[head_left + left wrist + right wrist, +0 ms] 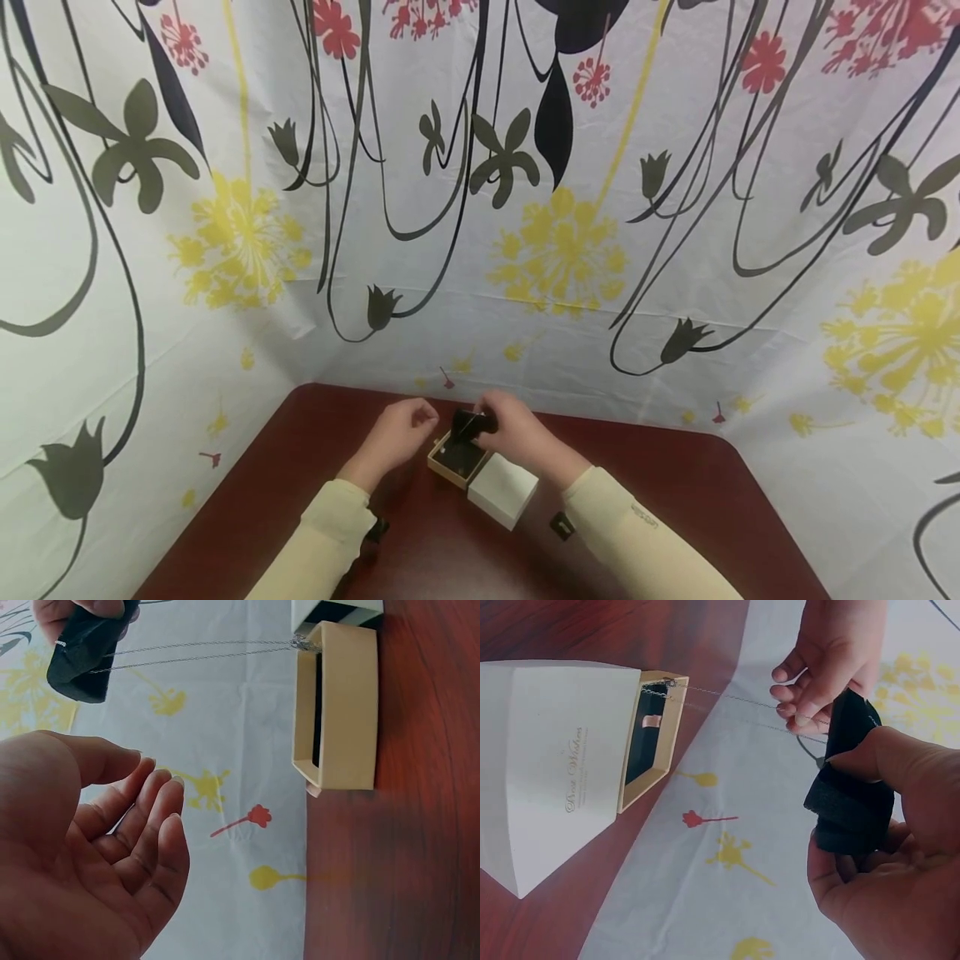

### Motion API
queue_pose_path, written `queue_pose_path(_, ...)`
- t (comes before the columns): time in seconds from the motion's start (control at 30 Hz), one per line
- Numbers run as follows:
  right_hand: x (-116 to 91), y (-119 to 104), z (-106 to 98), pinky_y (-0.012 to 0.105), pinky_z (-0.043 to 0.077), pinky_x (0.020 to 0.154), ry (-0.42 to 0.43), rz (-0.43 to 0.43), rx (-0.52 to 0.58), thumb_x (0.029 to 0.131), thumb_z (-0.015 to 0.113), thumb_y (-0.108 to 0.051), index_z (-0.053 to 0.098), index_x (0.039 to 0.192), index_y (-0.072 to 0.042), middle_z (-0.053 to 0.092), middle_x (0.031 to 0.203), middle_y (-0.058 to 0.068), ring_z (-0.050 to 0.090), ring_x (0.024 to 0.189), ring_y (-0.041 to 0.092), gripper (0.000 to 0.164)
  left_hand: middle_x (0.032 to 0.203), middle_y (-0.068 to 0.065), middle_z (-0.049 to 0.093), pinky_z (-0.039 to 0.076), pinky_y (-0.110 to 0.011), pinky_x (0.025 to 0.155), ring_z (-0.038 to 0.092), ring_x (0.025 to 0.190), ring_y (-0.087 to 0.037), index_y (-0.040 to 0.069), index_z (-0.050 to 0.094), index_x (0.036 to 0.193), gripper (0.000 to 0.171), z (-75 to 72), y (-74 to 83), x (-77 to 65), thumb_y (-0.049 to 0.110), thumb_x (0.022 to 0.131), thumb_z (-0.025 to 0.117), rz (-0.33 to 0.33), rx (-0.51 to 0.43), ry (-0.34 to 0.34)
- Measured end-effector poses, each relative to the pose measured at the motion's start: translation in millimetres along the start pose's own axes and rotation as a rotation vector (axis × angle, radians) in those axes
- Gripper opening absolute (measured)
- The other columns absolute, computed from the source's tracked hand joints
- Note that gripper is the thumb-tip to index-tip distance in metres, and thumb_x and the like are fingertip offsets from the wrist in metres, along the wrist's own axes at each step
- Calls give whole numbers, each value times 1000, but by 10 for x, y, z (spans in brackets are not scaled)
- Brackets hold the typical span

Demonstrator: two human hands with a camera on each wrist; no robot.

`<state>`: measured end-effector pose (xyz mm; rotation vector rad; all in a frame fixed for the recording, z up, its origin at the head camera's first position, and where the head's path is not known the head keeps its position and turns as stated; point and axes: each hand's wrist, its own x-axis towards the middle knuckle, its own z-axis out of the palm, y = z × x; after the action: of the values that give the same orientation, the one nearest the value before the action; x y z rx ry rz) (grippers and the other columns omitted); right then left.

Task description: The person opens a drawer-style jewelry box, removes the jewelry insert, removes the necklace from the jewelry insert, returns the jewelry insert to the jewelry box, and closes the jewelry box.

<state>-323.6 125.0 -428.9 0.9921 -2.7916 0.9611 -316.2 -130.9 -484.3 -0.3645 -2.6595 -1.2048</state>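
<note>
My right hand grips a black foam insert, bent between thumb and fingers, above a small tan box tray. From the insert a thin silver chain runs taut to the tray's edge, where some of it lies bunched. The left hand hovers left of the tray, fingers loosely curled and holding nothing. Its fingertips look close to the chain in the right wrist view; contact is not clear. A white box sleeve with gold lettering adjoins the tray, which has a dark interior and a small pinkish tab.
The tray and sleeve sit on a dark red table with rounded back corners. A small black item lies beside the right forearm. Behind the table hangs a white curtain printed with flowers.
</note>
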Motion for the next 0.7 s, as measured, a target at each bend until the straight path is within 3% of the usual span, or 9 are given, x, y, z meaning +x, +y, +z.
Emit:
queue_pose_path(0.27, -101, -64, -67, 40, 57, 85, 16, 24, 16, 90, 86, -5, 68, 112, -14, 67, 109, -2, 64, 97, 16, 30, 102, 3, 73, 58, -45, 88, 66, 94, -16, 13, 78, 106, 6, -46, 94, -30, 18, 107, 75, 23, -25, 0)
queue_pose_path(0.7, -273, -199, -164, 41, 55, 83, 39, -47, -9, 89, 83, 0, 69, 112, -13, 65, 110, -1, 61, 97, 17, 30, 103, 3, 73, 58, -45, 90, 66, 95, -16, 14, 78, 108, 6, -88, 150, -43, 19, 107, 75, 35, -32, 2)
